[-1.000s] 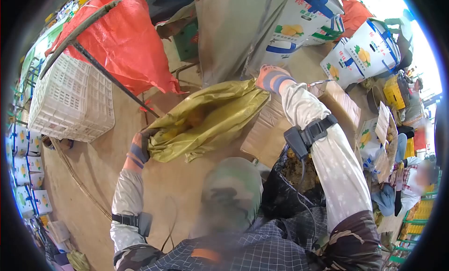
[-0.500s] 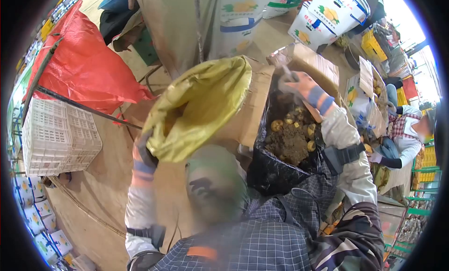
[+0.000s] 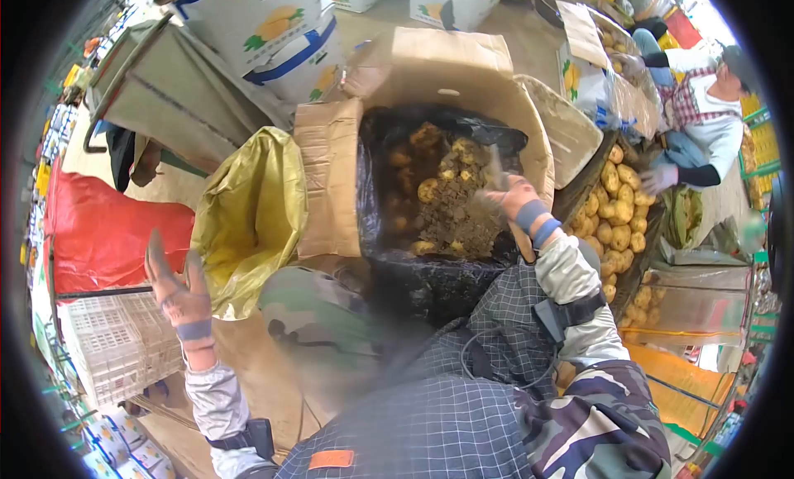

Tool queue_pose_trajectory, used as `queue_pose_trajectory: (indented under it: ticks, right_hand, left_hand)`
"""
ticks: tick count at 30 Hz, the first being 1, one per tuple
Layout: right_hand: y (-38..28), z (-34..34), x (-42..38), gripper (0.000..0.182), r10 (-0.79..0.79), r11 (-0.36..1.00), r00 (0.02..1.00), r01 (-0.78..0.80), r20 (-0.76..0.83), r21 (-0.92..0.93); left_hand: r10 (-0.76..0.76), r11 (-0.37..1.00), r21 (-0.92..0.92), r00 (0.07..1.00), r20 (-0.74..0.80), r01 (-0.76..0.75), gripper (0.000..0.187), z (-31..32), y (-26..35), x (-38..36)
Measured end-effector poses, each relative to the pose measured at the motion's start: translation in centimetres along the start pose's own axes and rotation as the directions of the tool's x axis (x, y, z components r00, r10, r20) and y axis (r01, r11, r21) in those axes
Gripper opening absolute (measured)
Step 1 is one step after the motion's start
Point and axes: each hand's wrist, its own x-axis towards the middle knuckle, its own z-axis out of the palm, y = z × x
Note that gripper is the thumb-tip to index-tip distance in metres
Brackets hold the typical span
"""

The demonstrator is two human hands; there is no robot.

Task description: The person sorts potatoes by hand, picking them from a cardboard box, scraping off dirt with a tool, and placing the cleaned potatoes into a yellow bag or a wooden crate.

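Note:
My left hand, in an orange glove with grey fingers, is raised with its fingers spread, holding nothing. Beside it stands a yellow woven sack with its mouth open. My right hand, gloved alike, hovers over the right side of a cardboard box. Its fingers and a pale upright streak at them are blurred, so I cannot tell what it grips. Black plastic lines the box. Small potatoes and loose brown soil lie inside.
A long heap of potatoes lies at the right, near a seated person. White printed cartons stand at the back. Red sheeting and a white plastic crate are at the left. My camouflage-covered knee is beside the box.
My left hand has come off the yellow sack's rim and spread its fingers. The view has turned right, bringing the potato heap into sight. My right hand stays over the box.

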Motion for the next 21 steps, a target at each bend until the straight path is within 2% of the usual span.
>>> queue_pose_trajectory:
  ticks: [1,2,4,5,7,8,9,10,11,12,13,15,18,20,21]
  right_hand:
    - [-1.4,0.5,-1.1,0.055,0.032,0.976,0.999,-0.033,-0.008,-0.214]
    - [-3.8,0.4,-2.6,0.059,0.008,0.931,0.999,0.007,0.039,-0.364]
    - [-3.5,0.3,-2.4,0.057,-0.036,0.959,0.997,0.052,0.063,-0.280]
    - [-3.2,-0.1,-2.3,0.057,-0.060,0.968,0.996,0.075,0.070,-0.239]
    - [-2.7,-0.8,-2.7,0.051,-0.191,0.963,0.957,0.140,-0.220,-0.229]
    - [-2.5,-1.5,-2.9,0.047,-0.248,0.958,0.898,0.170,-0.363,-0.233]
    - [-2.5,-2.8,-3.3,0.047,-0.205,0.975,0.911,0.158,-0.358,-0.157]
    - [-2.6,-4.2,-3.8,0.046,-0.161,0.987,0.924,0.142,-0.347,-0.080]
    - [-2.2,-5.3,-3.9,0.045,-0.116,0.993,0.935,0.122,-0.335,-0.003]
    - [-0.4,-5.0,-3.6,0.042,-0.157,0.988,0.895,0.143,-0.418,-0.066]
    - [0.2,-5.4,-4.2,0.040,-0.173,0.985,0.874,0.154,-0.454,-0.078]
    - [0.7,-6.2,-5.7,0.037,-0.208,0.978,0.826,0.178,-0.524,-0.107]
    - [4.0,-7.1,-5.5,0.034,-0.157,0.988,0.875,0.142,-0.457,-0.067]
    - [4.1,-8.1,-6.1,0.032,-0.117,0.992,0.904,0.123,-0.412,-0.012]
    - [4.5,-8.3,-6.3,0.030,-0.117,0.992,0.904,0.130,-0.411,0.003]
  left_hand:
    - [0.024,0.988,-0.154,0.997,0.075,-0.012,0.051,0.9,3.2,1.5]
    - [0.055,0.952,-0.307,0.987,0.148,-0.008,0.047,2.3,6.2,2.8]
    - [0.153,0.860,-0.506,0.914,0.375,0.063,0.042,7.4,12.5,4.3]
    - [0.202,0.875,-0.472,0.807,0.556,0.106,0.038,10.4,15.5,4.9]
    - [0.333,0.904,-0.427,0.578,0.745,0.031,0.038,18.1,20.1,3.6]
    - [0.362,0.931,-0.342,0.458,0.812,-0.130,0.043,23.2,21.3,2.2]
    - [0.306,0.945,-0.259,0.259,0.916,-0.202,0.044,24.9,24.0,1.7]
    - [0.255,0.915,-0.197,0.126,0.959,-0.353,0.046,29.2,24.6,-0.1]
    - [0.209,0.892,-0.166,0.059,0.976,-0.420,0.045,32.7,24.7,-2.2]
    - [0.006,0.844,-0.044,-0.072,0.997,-0.534,0.043,37.7,23.7,-4.9]
    - [-0.051,0.784,-0.049,-0.144,0.988,-0.619,0.039,39.1,23.5,-6.3]
    - [-0.110,0.753,-0.033,-0.175,0.978,-0.658,0.040,40.6,22.9,-8.4]
    - [-0.113,0.807,-0.023,-0.193,0.975,-0.590,0.041,42.1,21.8,-9.4]
    - [-0.050,0.899,-0.053,-0.222,0.974,-0.435,0.042,42.5,21.0,-8.9]
    - [0.021,0.955,-0.088,-0.232,0.972,-0.283,0.043,42.0,21.0,-7.9]
